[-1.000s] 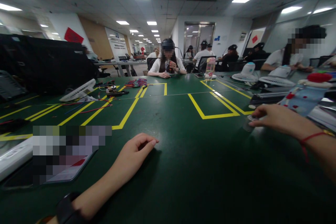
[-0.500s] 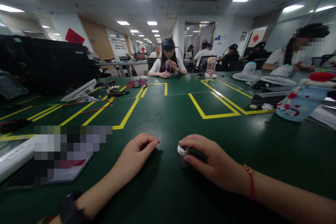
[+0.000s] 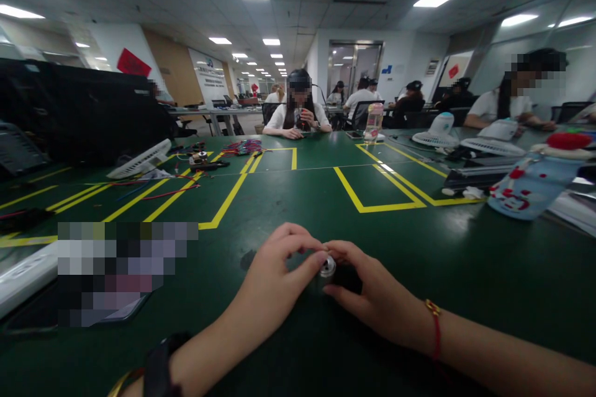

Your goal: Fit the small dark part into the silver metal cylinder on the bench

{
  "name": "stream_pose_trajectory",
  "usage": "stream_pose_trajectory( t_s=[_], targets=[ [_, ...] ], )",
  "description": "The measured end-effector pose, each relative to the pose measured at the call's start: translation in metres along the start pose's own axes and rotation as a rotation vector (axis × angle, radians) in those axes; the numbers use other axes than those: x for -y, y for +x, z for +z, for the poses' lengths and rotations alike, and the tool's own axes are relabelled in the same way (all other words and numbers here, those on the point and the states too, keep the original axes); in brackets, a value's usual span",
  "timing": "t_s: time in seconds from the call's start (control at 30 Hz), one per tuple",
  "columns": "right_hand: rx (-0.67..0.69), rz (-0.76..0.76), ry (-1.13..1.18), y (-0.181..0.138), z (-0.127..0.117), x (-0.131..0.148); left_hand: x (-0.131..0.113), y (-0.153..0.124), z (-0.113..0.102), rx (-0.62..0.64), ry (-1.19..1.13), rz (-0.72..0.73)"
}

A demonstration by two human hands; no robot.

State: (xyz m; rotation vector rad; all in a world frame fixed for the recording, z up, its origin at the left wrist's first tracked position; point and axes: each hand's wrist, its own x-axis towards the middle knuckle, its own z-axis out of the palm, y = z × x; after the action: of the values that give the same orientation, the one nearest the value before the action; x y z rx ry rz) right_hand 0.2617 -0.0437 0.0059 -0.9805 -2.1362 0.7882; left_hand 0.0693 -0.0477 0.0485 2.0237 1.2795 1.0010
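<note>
A small cylinder [image 3: 327,268] with a shiny silver ring on top and a dark centre stands upright on the green table [image 3: 288,205] in front of me. My right hand [image 3: 372,285] is closed round its right side, the forefinger behind the top and the thumb low in front. From the left, my left hand [image 3: 284,273] reaches in with thumb and forefinger nearly together at the cylinder's top left edge. Whatever lies between those left fingertips is hidden or too small to see. The two forefingers meet or nearly meet behind the ring.
At left lie a blurred-out flat item [image 3: 121,273], a white bar [image 3: 28,279], a white fan [image 3: 142,158] and loose wires [image 3: 242,147]. A light-blue bottle [image 3: 531,186] and fans [image 3: 435,130] stand at right. A person [image 3: 298,115] sits opposite.
My left hand has moved right, from the bare table to the cylinder's top. My right hand has stayed at the cylinder, its forefinger shifting from over the ring to behind it.
</note>
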Motion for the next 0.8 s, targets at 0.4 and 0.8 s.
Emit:
stream_pose_trajectory(
  t_s=[0.4,0.8],
  targets=[
    [-0.03,0.063,-0.097,-0.004,-0.003,-0.003,0.036,-0.009,0.02,0.143,0.272,-0.041],
    [-0.27,0.534,-0.737,0.005,-0.139,-0.065,0.063,-0.004,-0.036,-0.029,-0.055,-0.399]
  ],
)
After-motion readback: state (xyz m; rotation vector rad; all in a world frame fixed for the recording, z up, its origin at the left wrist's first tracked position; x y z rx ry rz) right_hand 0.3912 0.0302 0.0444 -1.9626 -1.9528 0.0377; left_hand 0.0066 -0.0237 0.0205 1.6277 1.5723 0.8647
